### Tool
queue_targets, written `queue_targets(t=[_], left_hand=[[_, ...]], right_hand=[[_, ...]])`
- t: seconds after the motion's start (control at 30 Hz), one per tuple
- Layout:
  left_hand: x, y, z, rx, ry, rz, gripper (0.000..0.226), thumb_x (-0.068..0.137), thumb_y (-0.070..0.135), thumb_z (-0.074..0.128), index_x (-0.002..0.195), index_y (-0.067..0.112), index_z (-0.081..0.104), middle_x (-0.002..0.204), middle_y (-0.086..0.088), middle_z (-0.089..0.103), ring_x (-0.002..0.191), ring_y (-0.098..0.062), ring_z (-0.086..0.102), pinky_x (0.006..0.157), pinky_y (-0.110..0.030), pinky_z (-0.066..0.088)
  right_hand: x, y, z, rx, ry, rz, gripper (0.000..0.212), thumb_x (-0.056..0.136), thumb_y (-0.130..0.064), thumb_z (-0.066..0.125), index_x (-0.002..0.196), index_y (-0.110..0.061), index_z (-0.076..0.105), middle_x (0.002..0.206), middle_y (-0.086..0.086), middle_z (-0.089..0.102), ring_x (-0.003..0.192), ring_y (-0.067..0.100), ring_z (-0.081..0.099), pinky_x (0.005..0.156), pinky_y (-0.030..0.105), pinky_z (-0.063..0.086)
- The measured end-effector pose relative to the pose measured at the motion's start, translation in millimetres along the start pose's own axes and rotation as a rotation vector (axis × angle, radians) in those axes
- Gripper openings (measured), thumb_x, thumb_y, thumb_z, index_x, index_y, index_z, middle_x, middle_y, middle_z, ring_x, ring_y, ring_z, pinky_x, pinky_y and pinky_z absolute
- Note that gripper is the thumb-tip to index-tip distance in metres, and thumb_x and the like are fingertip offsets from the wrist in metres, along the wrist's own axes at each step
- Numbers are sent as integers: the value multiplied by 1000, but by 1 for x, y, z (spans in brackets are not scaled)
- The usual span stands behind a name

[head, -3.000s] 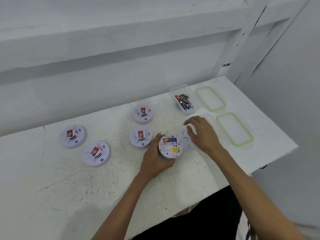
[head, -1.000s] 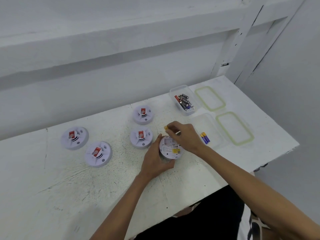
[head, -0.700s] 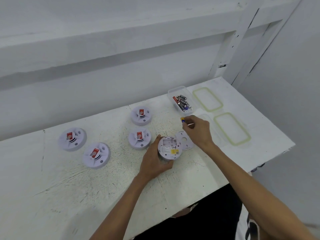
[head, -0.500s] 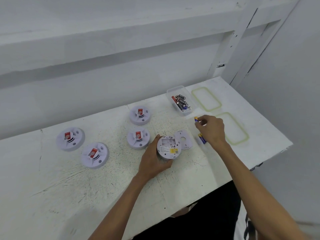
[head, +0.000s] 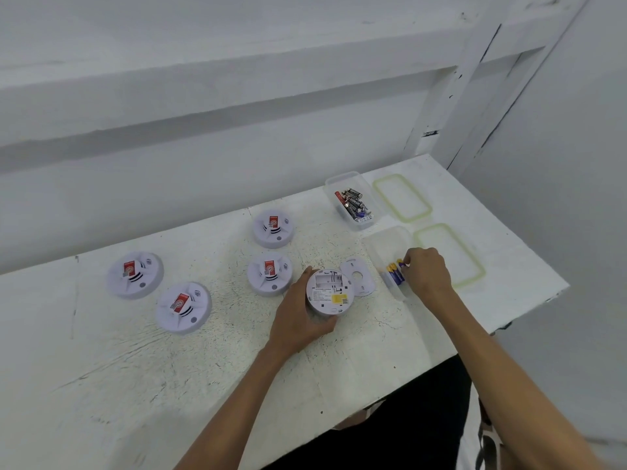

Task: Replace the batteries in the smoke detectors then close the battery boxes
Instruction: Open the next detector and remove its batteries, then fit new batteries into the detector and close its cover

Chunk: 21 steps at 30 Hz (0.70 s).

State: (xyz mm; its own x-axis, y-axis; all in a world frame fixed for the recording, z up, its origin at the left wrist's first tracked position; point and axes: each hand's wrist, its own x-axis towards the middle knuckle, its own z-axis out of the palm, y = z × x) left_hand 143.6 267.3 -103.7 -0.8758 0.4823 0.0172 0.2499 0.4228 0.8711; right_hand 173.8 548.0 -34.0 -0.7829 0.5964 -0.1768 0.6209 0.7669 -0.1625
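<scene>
On the tabletop (head: 203,368), the left hand (head: 298,317) curls around the upturned smoke detector (head: 329,293), whose battery bay faces up. Just to its right, the right hand (head: 425,276) pinches a blue battery (head: 397,270) inside a clear tub (head: 383,242). Farther back, another tub (head: 339,180) holds dark batteries (head: 353,203).

Bright, even, diffuse light; soft shadows, slight blur, wide-angle bending at the edges.

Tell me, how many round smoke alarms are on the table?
5. Far-left alarm and front-left alarm on the left; back alarm and middle alarm at the centre; flipped alarm gripped by the left hand. None seems hidden.
</scene>
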Motion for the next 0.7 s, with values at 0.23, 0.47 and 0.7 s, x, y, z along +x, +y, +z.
queue_targets(t=[0.23,0.47,0.7], left_hand=[[-1,0,0,-9,14,21,102,70,36,91,133,77,21,133,51,41,128,20,41,103,-5,34],[-1,1,1,-31,5,4,100,72,40,88,150,54,27,144,39,42,137,10,40,112,-23,41],[3,-2,7,13,25,12,99,75,43,84,156,29,29,155,15,42,145,-1,37,117,-37,40]], right_hand=[[2,5,3,27,-1,-8,17,93,-13,56,95,-2,69,93,16,58,74,29,51,60,31,41],[4,-4,-5,60,118,-67,23,92,-15,49,85,-3,66,78,14,58,69,31,54,53,29,37],[13,-36,-26,254,300,-237,21,93,-20,54,82,-9,69,74,5,70,65,25,62,58,38,56]])
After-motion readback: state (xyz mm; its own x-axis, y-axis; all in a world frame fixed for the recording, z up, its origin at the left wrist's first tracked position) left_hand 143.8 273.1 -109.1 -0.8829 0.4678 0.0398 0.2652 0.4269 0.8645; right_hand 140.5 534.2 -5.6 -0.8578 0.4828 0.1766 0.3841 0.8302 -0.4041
